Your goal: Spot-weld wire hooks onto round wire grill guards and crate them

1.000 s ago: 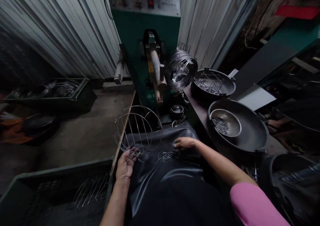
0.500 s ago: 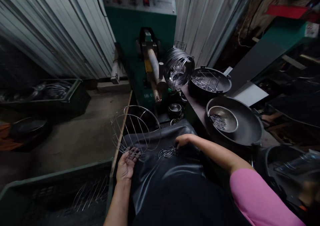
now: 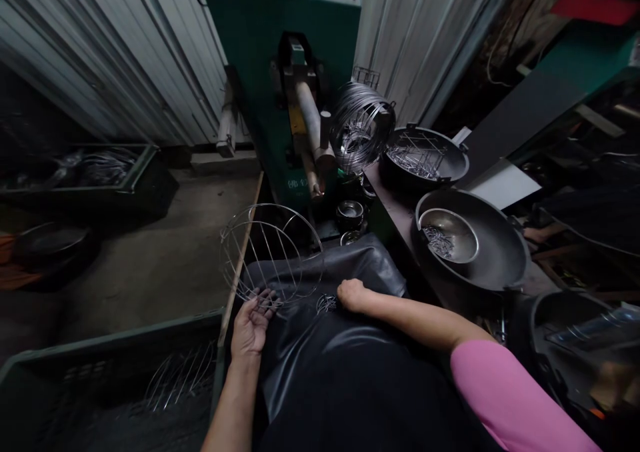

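My left hand point(image 3: 254, 319) holds a round wire rack point(image 3: 280, 252) with parallel bars by its lower edge, the fingers curled under the wires. The rack is tilted up over my lap. A small heap of bent wire pieces point(image 3: 327, 303) lies on the dark apron point(image 3: 360, 259) across my knees. My right hand point(image 3: 354, 295) is closed at the right side of that heap, its fingertips hidden, and covers part of the pieces. In front stands a green machine point(image 3: 285, 105) with a metal electrode arm point(image 3: 313, 132) that points down towards me.
At right, a wide black pan point(image 3: 505, 252) holds a steel bowl point(image 3: 470, 239) of small wire pieces. Behind it is another pan point(image 3: 455, 165) with wire parts, beside a wire coil point(image 3: 363, 122). A green crate point(image 3: 125, 339) with a wire rack stands at lower left. A co-worker's hand point(image 3: 543, 232) shows at right.
My right hand has moved left over the heap and closed, so less of the heap shows. My left hand keeps the rack nearly still. The camera view has shifted slightly.
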Available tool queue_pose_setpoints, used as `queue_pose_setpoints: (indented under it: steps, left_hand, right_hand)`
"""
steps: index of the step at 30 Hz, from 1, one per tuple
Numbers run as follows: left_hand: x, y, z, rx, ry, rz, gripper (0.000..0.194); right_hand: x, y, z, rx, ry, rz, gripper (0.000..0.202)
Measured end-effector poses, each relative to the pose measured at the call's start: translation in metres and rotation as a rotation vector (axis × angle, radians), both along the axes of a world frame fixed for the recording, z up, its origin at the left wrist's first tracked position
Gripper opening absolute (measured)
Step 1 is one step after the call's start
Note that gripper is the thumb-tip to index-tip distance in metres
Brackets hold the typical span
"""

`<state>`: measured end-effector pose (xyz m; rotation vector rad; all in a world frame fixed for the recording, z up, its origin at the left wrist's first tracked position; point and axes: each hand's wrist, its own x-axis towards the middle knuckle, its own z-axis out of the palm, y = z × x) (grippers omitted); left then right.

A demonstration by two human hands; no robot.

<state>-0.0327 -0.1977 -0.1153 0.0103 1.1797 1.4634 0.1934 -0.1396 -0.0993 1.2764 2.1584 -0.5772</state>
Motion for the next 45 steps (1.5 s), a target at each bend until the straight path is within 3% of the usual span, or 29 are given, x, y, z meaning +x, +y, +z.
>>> queue_pose_setpoints:
  steps: [7,12,23,27,37,45]
  left_hand:
    - [-0.001,-0.001,-0.003,0.003,0.008,-0.01,0.019]
    - [-0.002,-0.002,-0.005,0.03,0.0,0.0,0.018]
    - [-0.001,-0.003,-0.004,0.027,0.018,0.0,0.016]
    - [0.0,-0.003,-0.005,0.027,0.028,0.003,0.017]
    - [0.0,-0.002,-0.004,-0.001,0.009,-0.002,0.018]
    - [0.001,0.002,0.001,-0.038,0.009,-0.008,0.02]
  right_hand:
    - [0.005,-0.017,-0.002,-0.029,0.044,-0.082,0.031]
    - [0.024,-0.012,0.001,-0.064,0.151,-0.182,0.019]
    - [0.068,-0.002,0.014,-0.041,0.437,-0.567,0.019]
    - [0.065,0.002,0.012,-0.068,0.355,-0.501,0.012]
    - [0.035,0.016,0.017,-0.11,0.106,-0.259,0.021]
    - [0.061,0.044,0.034,-0.177,0.124,-0.254,0.022]
